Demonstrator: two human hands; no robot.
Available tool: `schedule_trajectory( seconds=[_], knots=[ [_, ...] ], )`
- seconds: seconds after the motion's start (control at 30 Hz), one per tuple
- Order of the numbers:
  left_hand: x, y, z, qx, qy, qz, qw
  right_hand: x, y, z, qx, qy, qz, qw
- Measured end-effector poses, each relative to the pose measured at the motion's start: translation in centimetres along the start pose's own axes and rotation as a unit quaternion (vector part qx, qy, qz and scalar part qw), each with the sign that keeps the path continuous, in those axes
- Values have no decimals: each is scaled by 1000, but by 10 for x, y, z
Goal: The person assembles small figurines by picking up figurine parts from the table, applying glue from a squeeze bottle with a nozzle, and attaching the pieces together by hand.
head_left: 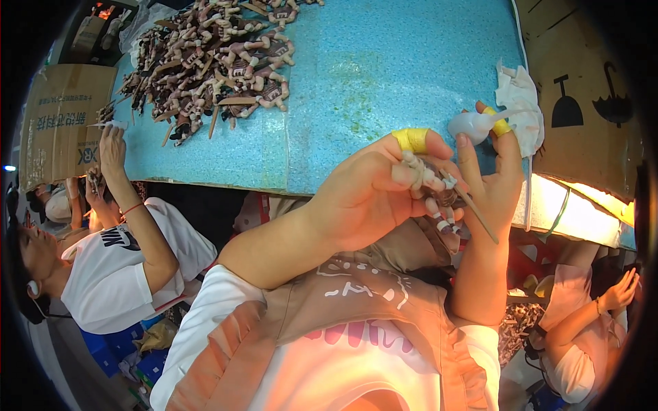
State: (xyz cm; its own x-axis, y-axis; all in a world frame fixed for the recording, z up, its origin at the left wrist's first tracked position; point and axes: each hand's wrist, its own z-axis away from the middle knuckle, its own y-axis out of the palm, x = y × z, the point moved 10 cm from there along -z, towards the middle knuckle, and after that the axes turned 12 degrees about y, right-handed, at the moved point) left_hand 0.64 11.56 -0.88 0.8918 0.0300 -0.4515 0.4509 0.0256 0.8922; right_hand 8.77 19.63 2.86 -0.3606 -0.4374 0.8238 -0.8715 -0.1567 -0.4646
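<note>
My left hand [373,181] is closed around a small sports figurine [439,192] with pale limbs and a dark body. A thin brown flat stick [482,220] slants down from the figurine; whether it is fixed to it I cannot tell. Between the fingers of my right hand [490,168] is a small whitish squeeze bottle [470,127], its thin nozzle pointing away to the right. Yellow tape is wrapped around a finger of each hand. Both hands are close together over the table's near edge, and the right palm partly hides behind the figurine.
Many similar figurines [212,65] lie heaped on the blue table [384,68] at the far left. A crumpled white cloth [522,127] lies beside the bottle, next to a cardboard box [582,89]. Another box [65,116] stands left. Co-workers sit on both sides [110,267].
</note>
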Motion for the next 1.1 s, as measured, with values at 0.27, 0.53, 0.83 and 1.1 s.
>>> schedule_trajectory(
  seconds=[0.27,0.53,0.83,1.1],
  knots=[
    [-1,-5,-2,11,11,-12,1000,-2,-1,2,-12,-6,31,999],
    [-6,-7,-4,-20,3,-45,999,1,0,-2,-11,-6,3,1000],
    [-32,-40,-14,-94,-86,-286,950,5,2,6,21,-6,58,998],
    [-292,-21,-150,-222,328,-433,810,7,0,5,8,7,53,999]
  ],
)
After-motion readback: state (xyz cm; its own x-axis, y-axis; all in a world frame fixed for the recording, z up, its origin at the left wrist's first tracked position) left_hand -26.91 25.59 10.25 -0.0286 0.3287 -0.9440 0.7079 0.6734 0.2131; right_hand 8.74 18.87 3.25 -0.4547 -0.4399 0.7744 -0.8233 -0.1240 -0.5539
